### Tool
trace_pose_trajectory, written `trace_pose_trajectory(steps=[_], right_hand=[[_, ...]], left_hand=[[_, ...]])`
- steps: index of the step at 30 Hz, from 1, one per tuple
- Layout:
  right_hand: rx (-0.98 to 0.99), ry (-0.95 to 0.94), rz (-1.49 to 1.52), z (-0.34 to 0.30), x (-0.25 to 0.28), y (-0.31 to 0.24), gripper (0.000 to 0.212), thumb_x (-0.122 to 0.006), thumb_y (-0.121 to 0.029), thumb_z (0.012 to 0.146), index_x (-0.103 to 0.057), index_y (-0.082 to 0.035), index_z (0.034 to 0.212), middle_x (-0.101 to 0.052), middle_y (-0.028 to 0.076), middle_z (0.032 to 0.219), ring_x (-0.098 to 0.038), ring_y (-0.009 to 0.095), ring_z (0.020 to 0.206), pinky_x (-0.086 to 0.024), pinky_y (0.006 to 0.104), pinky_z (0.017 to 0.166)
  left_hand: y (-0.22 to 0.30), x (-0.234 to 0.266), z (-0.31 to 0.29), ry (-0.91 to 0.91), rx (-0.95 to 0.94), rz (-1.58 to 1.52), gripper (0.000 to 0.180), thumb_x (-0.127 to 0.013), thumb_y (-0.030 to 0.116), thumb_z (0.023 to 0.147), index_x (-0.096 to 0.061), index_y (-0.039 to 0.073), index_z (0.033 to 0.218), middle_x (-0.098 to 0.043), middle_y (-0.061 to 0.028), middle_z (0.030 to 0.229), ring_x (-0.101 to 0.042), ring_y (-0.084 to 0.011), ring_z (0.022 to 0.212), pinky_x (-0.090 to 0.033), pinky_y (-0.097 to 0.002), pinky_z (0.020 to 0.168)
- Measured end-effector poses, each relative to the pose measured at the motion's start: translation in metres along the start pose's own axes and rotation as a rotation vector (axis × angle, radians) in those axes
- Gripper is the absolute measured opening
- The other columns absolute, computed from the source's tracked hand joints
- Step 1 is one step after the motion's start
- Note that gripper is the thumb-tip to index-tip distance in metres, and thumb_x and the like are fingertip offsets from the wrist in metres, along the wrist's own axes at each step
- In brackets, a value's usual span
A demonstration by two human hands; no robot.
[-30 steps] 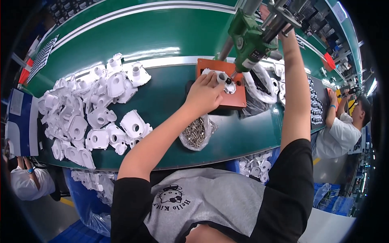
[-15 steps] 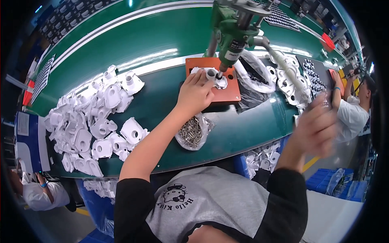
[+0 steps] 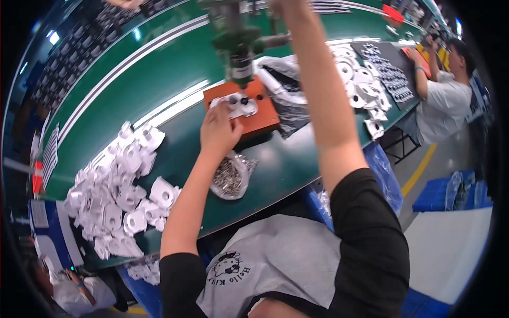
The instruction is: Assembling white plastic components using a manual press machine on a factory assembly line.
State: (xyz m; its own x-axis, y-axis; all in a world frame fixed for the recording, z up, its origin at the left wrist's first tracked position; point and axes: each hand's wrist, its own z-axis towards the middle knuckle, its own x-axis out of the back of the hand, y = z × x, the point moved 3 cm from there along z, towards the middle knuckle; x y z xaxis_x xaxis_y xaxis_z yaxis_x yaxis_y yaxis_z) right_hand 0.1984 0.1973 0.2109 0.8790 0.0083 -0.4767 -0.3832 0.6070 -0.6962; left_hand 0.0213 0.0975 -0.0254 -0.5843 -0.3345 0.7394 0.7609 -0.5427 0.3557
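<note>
My left hand (image 3: 218,131) grips the near left edge of a white plastic part (image 3: 247,109), which lies on an orange fixture block (image 3: 265,120). Its fingers are bent over the part's rim. Right above the part stands a green bench press (image 3: 231,46), its dark tip down at the part. My right arm reaches far forward past the press. Only a blurred bit of my right hand (image 3: 286,5) shows at the upper edge, its fingers hidden. A clear bag of small metal pins or screws (image 3: 229,177) lies beside my left forearm.
A heap of white plastic parts (image 3: 114,204) covers the bench's left side. More white parts (image 3: 362,85) lie at the right, by a mat of small dark pieces (image 3: 389,77). A bag of black pieces (image 3: 286,95) touches the block's right. Co-workers (image 3: 442,100) sit at both sides.
My right hand has swung from the lower right up to the top, by the press. The left hand stays on the white part. The whole view has shifted.
</note>
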Motion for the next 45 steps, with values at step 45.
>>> trace_pose_trajectory(steps=[45], right_hand=[[-0.286,0.025,-1.197,-0.226,0.271,0.01,0.029,-0.063,-0.021,0.087,-0.051,-0.001,0.105,-0.052,0.004,0.087,-0.049,0.011,0.082,-0.041,0.0242,0.074]], left_hand=[[-0.083,0.159,-0.138,-0.691,0.175,0.431,0.038,-0.061,0.008,0.063,-0.065,0.019,0.099,-0.034,-0.0179,0.141,-0.018,-0.0408,0.136,-0.02,-0.0483,0.111]])
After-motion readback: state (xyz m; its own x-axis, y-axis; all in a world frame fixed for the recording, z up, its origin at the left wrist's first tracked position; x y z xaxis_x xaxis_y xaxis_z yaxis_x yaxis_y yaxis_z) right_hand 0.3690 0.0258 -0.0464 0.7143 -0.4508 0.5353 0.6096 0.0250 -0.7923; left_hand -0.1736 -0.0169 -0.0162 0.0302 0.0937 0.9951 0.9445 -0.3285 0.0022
